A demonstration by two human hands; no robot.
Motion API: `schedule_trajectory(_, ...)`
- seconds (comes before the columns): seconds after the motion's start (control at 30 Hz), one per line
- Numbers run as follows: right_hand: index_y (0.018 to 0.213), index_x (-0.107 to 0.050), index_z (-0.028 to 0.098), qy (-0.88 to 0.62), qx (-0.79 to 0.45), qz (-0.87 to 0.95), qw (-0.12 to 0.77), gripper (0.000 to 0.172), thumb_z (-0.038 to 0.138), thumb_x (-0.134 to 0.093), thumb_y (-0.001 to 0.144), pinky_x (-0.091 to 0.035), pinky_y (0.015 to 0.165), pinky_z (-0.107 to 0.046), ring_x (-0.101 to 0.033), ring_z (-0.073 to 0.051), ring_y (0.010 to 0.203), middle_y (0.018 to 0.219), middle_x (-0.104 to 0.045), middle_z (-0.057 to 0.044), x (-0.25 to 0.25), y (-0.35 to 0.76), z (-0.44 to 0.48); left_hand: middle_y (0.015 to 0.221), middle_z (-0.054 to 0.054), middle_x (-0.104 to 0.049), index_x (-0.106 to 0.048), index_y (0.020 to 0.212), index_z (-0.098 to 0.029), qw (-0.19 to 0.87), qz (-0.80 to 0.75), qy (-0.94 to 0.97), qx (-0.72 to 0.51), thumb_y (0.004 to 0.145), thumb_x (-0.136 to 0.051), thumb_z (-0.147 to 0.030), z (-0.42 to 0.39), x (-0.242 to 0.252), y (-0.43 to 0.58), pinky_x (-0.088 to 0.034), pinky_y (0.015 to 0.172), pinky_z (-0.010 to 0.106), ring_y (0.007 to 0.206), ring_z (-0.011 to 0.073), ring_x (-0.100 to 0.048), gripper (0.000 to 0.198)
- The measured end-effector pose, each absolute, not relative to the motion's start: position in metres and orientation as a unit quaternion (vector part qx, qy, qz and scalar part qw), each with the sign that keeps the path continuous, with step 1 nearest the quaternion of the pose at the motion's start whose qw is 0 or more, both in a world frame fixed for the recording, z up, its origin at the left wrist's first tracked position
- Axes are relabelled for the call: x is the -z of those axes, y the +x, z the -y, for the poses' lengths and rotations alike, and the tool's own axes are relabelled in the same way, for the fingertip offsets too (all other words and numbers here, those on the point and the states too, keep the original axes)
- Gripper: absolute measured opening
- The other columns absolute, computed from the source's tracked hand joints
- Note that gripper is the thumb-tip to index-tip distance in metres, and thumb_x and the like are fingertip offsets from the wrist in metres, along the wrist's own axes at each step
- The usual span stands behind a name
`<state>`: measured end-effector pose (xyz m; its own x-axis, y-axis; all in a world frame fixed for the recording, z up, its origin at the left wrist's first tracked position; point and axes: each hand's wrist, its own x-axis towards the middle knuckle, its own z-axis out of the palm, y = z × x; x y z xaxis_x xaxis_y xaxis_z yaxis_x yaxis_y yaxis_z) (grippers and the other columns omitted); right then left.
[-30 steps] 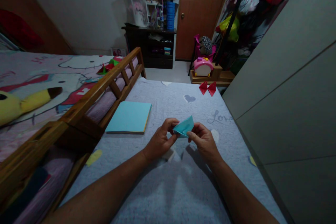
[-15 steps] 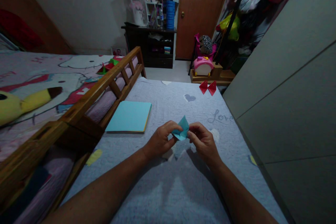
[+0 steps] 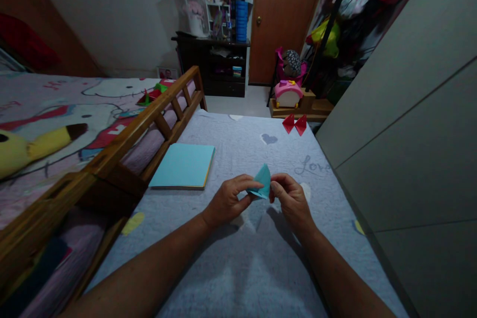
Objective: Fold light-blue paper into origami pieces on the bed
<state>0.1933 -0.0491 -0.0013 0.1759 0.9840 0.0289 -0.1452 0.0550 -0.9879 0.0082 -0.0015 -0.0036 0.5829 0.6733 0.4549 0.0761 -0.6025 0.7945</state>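
A small folded piece of light blue paper (image 3: 262,181) is held up just above the grey bedsheet (image 3: 238,258). My left hand (image 3: 227,200) pinches its lower left corner with thumb and fingers. My right hand (image 3: 291,199) is closed on its right edge, fingers curled in. The paper's point stands upward between the two hands. A stack of light blue square sheets (image 3: 184,165) lies flat on the sheet to the left of my hands, near the wooden rail.
A wooden bed rail (image 3: 149,124) runs along the left, with another bed and a yellow plush toy (image 3: 33,146) beyond it. A red paper bow (image 3: 294,123) lies at the far end. A grey wardrobe wall (image 3: 410,134) stands close on the right.
The blue paper has turned from a wide flat wedge to a narrower, upright point. Both hands shifted slightly closer together around it.
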Motion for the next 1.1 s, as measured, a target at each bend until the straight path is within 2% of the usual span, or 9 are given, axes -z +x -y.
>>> schedule_trajectory(0.33, 0.087, -0.068, 0.019, -0.496, -0.489, 0.417, 0.584, 0.025, 0.041, -0.075, 0.076, -0.043, 0.051, -0.023, -0.051, -0.010, 0.053, 0.068, -0.062, 0.003, 0.001, 0.191, 0.052, 0.101, 0.007, -0.073, -0.068, 0.109, -0.019, 0.432, -0.256, 0.778, -0.377, 0.085, -0.059, -0.013, 0.008, -0.002, 0.013, -0.051, 0.088, 0.033, 0.093, 0.0184, -0.068, 0.026)
schedule_trajectory(0.7, 0.082, -0.064, 0.018, -0.507, -0.496, 0.406, 0.576, 0.029, 0.041, -0.077, 0.071, -0.041, 0.048, -0.023, -0.048, -0.009, 0.052, 0.066, -0.058, 0.003, 0.001, 0.189, 0.052, 0.103, 0.004, -0.070, -0.060, 0.113, -0.019, 0.479, -0.272, 0.761, -0.344, 0.085, -0.058, -0.012, 0.012, -0.001, 0.013, -0.048, 0.087, 0.028, 0.094, 0.0175, -0.066, 0.029)
schedule_trajectory(0.87, 0.073, -0.060, 0.019, -0.509, -0.501, 0.395, 0.578, 0.027, 0.041, -0.076, 0.070, -0.038, 0.047, -0.022, -0.045, -0.009, 0.050, 0.061, -0.051, 0.005, -0.001, 0.187, 0.050, 0.107, 0.006, -0.068, -0.053, 0.116, -0.020, 0.511, -0.267, 0.740, -0.346, 0.083, -0.057, -0.011, 0.014, 0.001, 0.015, -0.047, 0.092, 0.029, 0.103, 0.0203, -0.064, 0.035)
schedule_trajectory(1.0, 0.068, -0.057, 0.019, -0.513, -0.504, 0.390, 0.575, 0.027, 0.040, -0.074, 0.069, -0.037, 0.047, -0.022, -0.044, -0.009, 0.050, 0.058, -0.050, 0.005, -0.002, 0.186, 0.048, 0.101, 0.005, -0.068, -0.049, 0.118, -0.020, 0.560, -0.278, 0.703, -0.339, 0.079, -0.059, -0.012, 0.017, -0.001, 0.014, -0.047, 0.082, 0.027, 0.095, 0.0201, -0.065, 0.041)
schedule_trajectory(1.1, 0.067, -0.056, 0.019, -0.514, -0.504, 0.387, 0.576, 0.027, 0.039, -0.074, 0.068, -0.036, 0.048, -0.022, -0.042, -0.009, 0.050, 0.057, -0.049, 0.005, -0.002, 0.186, 0.048, 0.095, 0.004, -0.067, -0.047, 0.121, -0.022, 0.663, -0.246, 0.616, -0.348, 0.081, -0.061, -0.024, 0.018, -0.002, 0.014, -0.047, 0.074, 0.027, 0.084, 0.0190, -0.064, 0.043)
